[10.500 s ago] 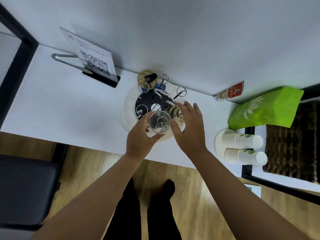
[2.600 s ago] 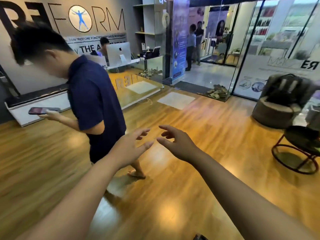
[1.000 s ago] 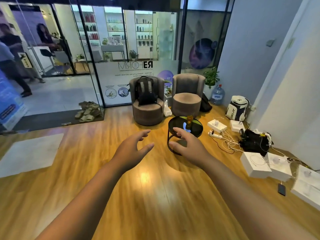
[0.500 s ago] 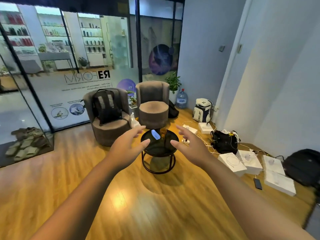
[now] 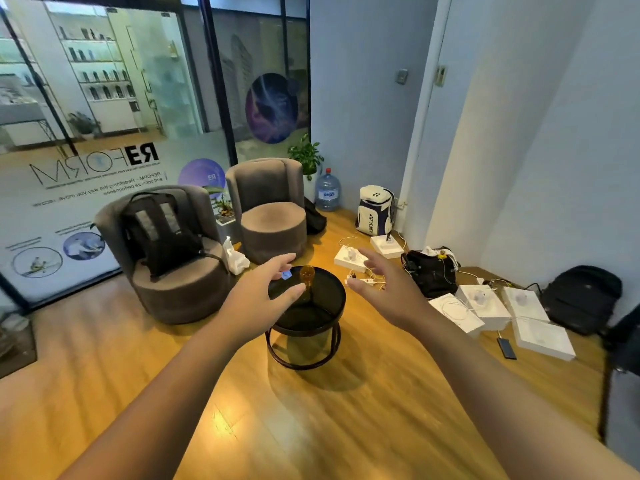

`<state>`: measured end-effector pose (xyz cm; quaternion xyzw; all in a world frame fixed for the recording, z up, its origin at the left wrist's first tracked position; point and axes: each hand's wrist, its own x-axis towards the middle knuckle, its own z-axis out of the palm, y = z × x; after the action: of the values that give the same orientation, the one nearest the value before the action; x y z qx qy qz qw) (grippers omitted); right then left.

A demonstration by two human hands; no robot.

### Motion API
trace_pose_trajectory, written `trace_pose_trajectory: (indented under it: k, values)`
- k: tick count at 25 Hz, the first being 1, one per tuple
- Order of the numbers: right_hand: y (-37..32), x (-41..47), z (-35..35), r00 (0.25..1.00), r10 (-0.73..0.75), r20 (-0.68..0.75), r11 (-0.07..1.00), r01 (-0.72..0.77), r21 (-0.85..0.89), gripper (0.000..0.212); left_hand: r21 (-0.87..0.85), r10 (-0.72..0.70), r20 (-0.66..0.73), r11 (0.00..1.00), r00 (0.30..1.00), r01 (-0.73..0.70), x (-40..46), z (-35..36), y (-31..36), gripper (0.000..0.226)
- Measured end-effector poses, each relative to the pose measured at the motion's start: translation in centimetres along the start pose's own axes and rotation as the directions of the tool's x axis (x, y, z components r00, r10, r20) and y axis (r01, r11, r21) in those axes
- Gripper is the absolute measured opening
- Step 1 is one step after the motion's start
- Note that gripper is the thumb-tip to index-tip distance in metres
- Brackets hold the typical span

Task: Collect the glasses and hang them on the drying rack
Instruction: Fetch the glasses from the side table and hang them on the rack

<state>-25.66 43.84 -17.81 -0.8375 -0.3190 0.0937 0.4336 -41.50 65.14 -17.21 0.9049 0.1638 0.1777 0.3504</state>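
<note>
An amber glass (image 5: 307, 274) stands upright on a round black side table (image 5: 320, 317) in the middle of the room. My left hand (image 5: 258, 301) is held out in front of me, fingers spread and empty, overlapping the table's left edge in the view. My right hand (image 5: 389, 292) is stretched out to the right of the table, also empty with fingers apart. Both hands are well short of the glass. A small blue object (image 5: 286, 275) lies on the table beside the glass. No drying rack is in view.
Two grey armchairs (image 5: 273, 216) stand behind the table, the left one (image 5: 173, 282) holding a black backpack (image 5: 161, 233). White boxes (image 5: 481, 306), cables and bags (image 5: 429, 275) lie on the wooden floor to the right. A glass wall is at the left.
The view has drawn closer to the side table, which now sits between my hands. Both hands stay open and empty. Much earlier I was at the rack on a white counter.
</note>
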Motion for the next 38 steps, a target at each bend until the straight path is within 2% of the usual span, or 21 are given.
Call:
trace_pose_trajectory:
  k: [7,13,18,25,30,38]
  values:
    - [2.8,16.1,2.6,0.999,0.005,0.051,1.000,-0.004,-0.014,0.071,0.052,-0.035,0.019,0.998,0.999,0.034,14.3,0.3,-6.1,0.068]
    - [5.3,29.3,3.7,0.996,0.034,0.086,0.999,-0.034,0.003,0.072,0.022,-0.090,0.023,0.996,0.996,0.090,27.1,1.5,-9.6,0.085]
    - [8.6,35.9,6.0,0.986,0.129,0.108,0.991,-0.130,0.002,0.073,0.101,-0.075,0.077,0.993,0.994,0.068,34.6,5.0,-13.5,0.072]
    - [12.8,43.8,10.1,0.970,0.192,0.150,0.981,-0.190,-0.028,0.075,0.115,-0.104,0.208,0.990,0.973,0.081,44.5,8.8,-20.9,0.080]
    - [15.8,49.7,14.2,0.935,0.302,0.184,0.952,-0.288,-0.100,0.079,0.124,-0.112,0.302,0.989,0.947,0.078,52.0,10.4,-27.6,0.084]
    - [18.7,60.5,22.4,0.851,0.513,0.110,0.857,-0.501,-0.119,0.086,0.109,-0.077,0.498,0.994,0.864,0.026,63.4,13.9,-39.7,0.080]
